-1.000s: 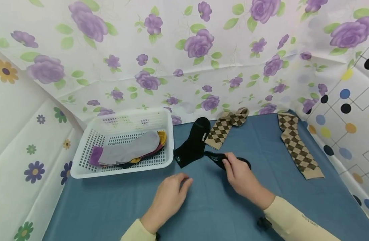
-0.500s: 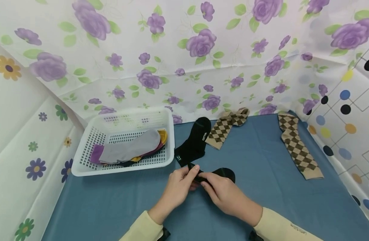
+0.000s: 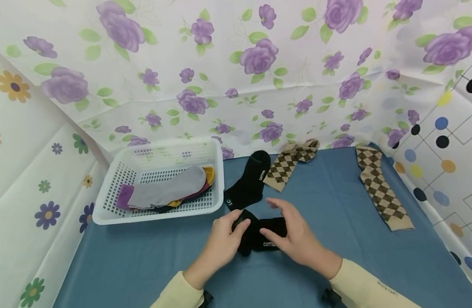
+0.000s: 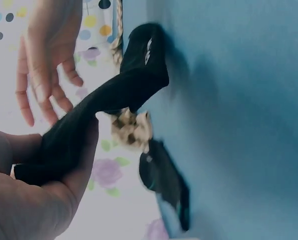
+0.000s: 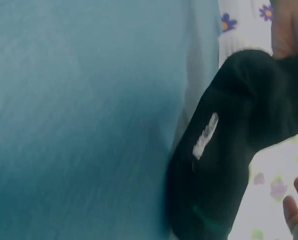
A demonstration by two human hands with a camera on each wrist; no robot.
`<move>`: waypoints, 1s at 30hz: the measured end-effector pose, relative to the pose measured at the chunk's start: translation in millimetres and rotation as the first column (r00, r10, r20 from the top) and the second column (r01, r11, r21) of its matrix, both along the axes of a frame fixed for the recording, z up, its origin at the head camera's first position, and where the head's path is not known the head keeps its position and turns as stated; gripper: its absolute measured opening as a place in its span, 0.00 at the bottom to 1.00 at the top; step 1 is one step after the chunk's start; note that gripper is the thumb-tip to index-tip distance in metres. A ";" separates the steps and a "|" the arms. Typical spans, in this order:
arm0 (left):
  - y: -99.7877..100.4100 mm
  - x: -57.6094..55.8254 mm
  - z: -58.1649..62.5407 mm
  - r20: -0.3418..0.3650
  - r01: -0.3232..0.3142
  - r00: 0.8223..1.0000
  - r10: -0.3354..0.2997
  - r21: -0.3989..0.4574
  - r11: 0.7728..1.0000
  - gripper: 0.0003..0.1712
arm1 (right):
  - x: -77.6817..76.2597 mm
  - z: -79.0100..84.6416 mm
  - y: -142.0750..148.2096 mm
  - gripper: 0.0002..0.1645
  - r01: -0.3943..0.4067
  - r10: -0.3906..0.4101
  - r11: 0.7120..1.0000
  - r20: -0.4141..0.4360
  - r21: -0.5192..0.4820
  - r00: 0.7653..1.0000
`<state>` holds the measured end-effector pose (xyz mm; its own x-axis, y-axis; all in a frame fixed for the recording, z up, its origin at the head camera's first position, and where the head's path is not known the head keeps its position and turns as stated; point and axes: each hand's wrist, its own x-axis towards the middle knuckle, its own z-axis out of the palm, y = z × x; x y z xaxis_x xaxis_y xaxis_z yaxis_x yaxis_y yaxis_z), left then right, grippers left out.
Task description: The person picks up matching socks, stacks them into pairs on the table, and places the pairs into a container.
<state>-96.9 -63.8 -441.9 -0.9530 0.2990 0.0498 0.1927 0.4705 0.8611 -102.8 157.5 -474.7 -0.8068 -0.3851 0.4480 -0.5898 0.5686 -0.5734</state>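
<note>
My left hand (image 3: 221,239) grips a black sock (image 3: 255,237) by its cuff, above the table. In the left wrist view the held sock (image 4: 106,95) stretches away from the thumb, bent at the heel, and white lettering shows on its foot. My right hand (image 3: 303,239) is just to the right, fingers spread and relaxed. Both wrist views show the right-hand fingers (image 4: 41,85) apart from the sock. A second black sock (image 3: 249,182) with white lettering lies flat beyond the hands, beside the basket.
A white plastic basket (image 3: 158,218) at the left holds several socks, a grey sock (image 3: 168,188) on top. Two brown-and-beige checked socks lie at the back: one crumpled checked sock (image 3: 286,167) by the black one, one long checked sock (image 3: 382,188) at the right. Flowered cloth walls surround the blue table (image 3: 347,222).
The right hand has brought the black sock left and towards me. My left hand has taken its cuff, and the right hand has let go. The sock now hangs with its lettering showing.
</note>
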 end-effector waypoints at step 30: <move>-27.0 6.0 28.3 -0.230 -0.132 0.958 0.173 0.184 0.974 0.06 | -8.5 -4.7 55.0 0.10 0.200 -0.117 0.961 0.374 -0.190 0.920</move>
